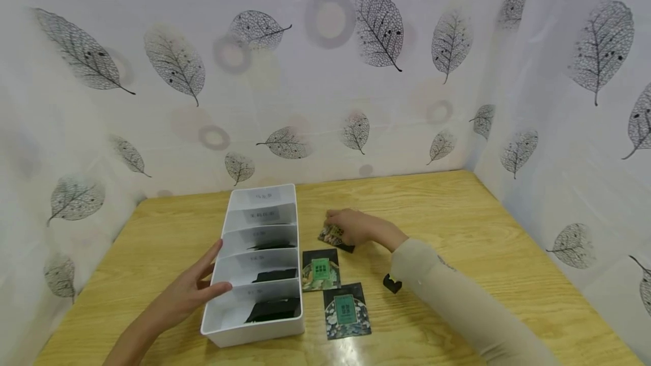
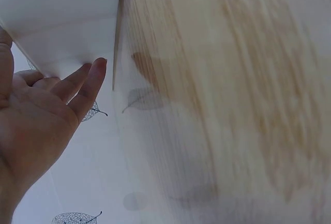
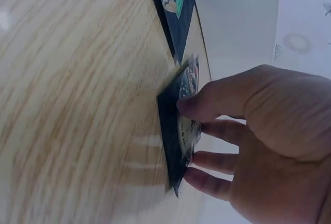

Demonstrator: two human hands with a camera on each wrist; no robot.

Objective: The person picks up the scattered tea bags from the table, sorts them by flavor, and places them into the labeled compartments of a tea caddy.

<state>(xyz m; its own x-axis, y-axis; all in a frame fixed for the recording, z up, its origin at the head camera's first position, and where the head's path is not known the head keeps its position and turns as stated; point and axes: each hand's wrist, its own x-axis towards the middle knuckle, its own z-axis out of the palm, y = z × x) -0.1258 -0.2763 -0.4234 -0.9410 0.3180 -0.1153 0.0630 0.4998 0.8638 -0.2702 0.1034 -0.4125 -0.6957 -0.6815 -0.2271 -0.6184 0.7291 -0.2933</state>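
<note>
White box (image 1: 256, 332) touches the left grip (image 1: 187, 291), thumb and fingers apart; the right grip (image 1: 356, 226), narrowed, pinches a dark packet (image 3: 169, 118).

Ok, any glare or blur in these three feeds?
Head: bright glare on the table below the nearest packet, labels in the white box too soft to read; left wrist: hazy table mirroring the leaf-print backdrop; right wrist: glare spot at the left edge, faint reflections beside the pinched packet.
</note>
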